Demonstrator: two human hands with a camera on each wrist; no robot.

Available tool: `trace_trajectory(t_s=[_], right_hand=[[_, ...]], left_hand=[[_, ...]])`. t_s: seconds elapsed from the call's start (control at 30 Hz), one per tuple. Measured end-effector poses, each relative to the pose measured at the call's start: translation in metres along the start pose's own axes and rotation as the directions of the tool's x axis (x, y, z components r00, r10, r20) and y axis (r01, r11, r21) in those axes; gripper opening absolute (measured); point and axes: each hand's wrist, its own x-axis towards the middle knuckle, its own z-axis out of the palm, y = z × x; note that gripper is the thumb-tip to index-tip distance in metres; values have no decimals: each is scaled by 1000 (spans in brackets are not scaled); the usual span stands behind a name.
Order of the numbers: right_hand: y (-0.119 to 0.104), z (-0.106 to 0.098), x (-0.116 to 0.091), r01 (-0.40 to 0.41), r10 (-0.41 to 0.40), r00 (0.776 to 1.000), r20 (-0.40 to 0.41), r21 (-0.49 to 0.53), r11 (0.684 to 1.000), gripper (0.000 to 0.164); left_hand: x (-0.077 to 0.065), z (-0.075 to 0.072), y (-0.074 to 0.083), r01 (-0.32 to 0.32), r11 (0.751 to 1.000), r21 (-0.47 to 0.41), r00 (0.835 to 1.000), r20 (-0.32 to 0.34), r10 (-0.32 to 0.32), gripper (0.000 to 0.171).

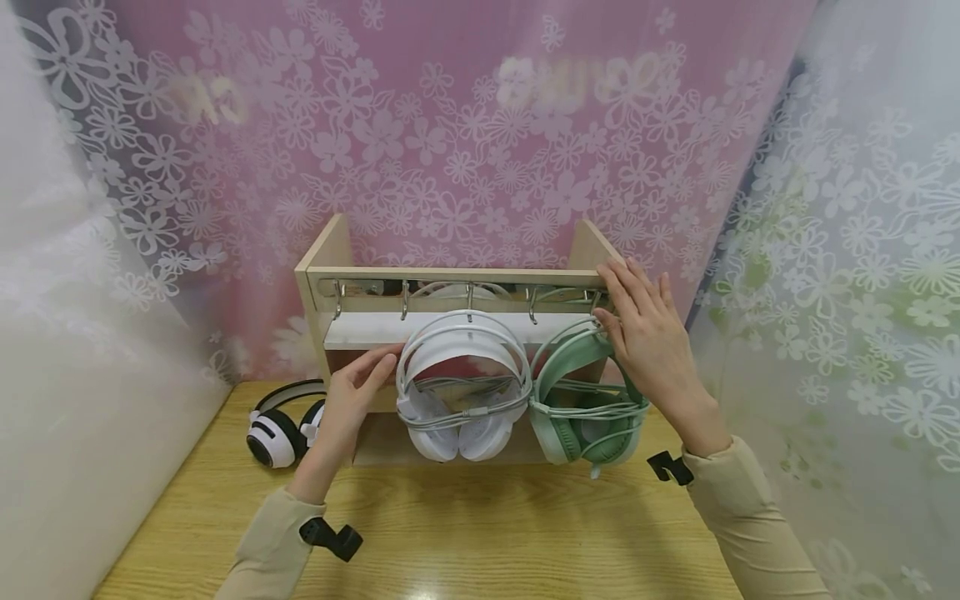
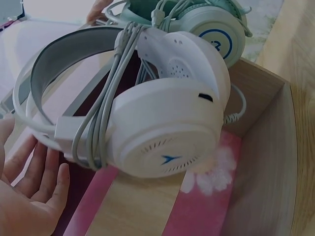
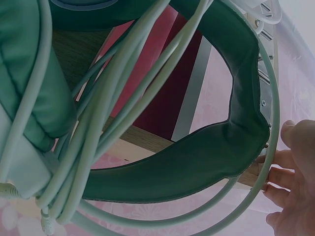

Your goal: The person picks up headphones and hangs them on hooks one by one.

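"Looking at the wooden rack [image 1: 330, 246], seeing what?"

"Seeing white headphones [image 1: 461, 343] hung on the 3rd of 5 metal hooks [image 1: 405, 302], and green headphones [image 1: 570, 442] hung at the right end, just beside the white pair. Wrapped with cable loops [image 1: 474, 412], in both cases."

"Clenching anything with the left grip [image 1: 354, 392]?"

"No. Released, with relaxed fingers at the left edge of the white headphones; cannot tell whether touching them."

"And with the right grip [image 1: 647, 342]?"

"Released too. Resting with straight fingers over the right end of the front board [image 1: 465, 277], above the green headphones, with the thumb close to the green headband [image 1: 558, 367]."

"Finding anything on the surface [image 1: 480, 525]?"

"Yes, black-and-white headphones [image 1: 272, 438] lying left of the rack, near the left wrist [image 1: 318, 467]."

"And behind everything?"

"Seeing a pink backdrop [image 1: 450, 167] there, patterned with white flowers, and a white shelf [image 1: 360, 328] set inside the rack, behind the white headphones."
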Motion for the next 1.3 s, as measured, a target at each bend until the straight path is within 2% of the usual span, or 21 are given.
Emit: trace_trajectory(t_s=[0.2, 0.57, 0.87, 1.3], right_hand=[[0, 0, 0, 2, -2, 1000, 1, 0, 1000, 56], [1, 0, 0, 6, -6, 1000, -7, 4, 1000, 55], [1, 1, 0, 10, -10, 1000, -6, 0, 1000, 56], [1, 2, -1, 16, -16, 1000, -12, -8, 1000, 56]], left_hand=[[-2, -8, -3, -51, 998, -46, 999, -5, 51, 38], [-10, -23, -13, -37, 999, -6, 995, -97, 37, 37], [-17, -41, -22, -57, 998, -15, 991, -125, 55, 39], [-36, -67, -42, -49, 999, -3, 985, -164, 48, 37]])
